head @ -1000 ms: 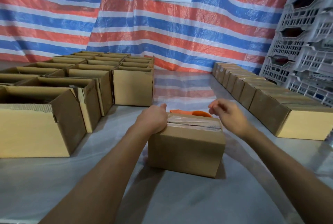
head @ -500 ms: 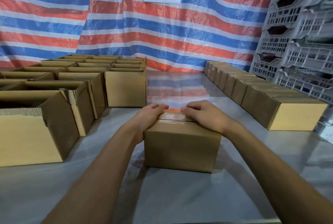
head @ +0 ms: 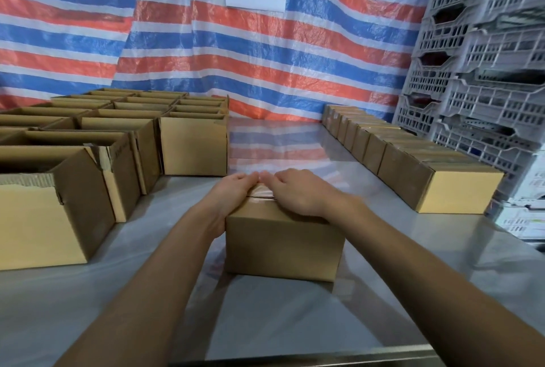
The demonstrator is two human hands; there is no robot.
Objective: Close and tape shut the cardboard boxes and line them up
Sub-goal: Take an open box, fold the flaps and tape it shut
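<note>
A closed cardboard box [head: 283, 245] sits in the middle of the table in front of me, with clear tape [head: 262, 193] along its top seam. My left hand [head: 233, 192] lies over the box's top left edge, fingers reaching to the far rim. My right hand [head: 298, 192] lies flat on the top right, fingers spread on the tape. The fingertips of both hands meet at the far edge. The orange tape dispenser is hidden.
Several open boxes [head: 118, 136] stand in rows on the left. A line of closed, taped boxes [head: 413, 166] runs along the right side. Grey plastic crates [head: 486, 71] are stacked at the far right. A striped tarp [head: 206, 42] hangs behind.
My right hand let go of the orange tape dispenser behind the box and came down on the box top. Both hands now press the tape at the far edge.
</note>
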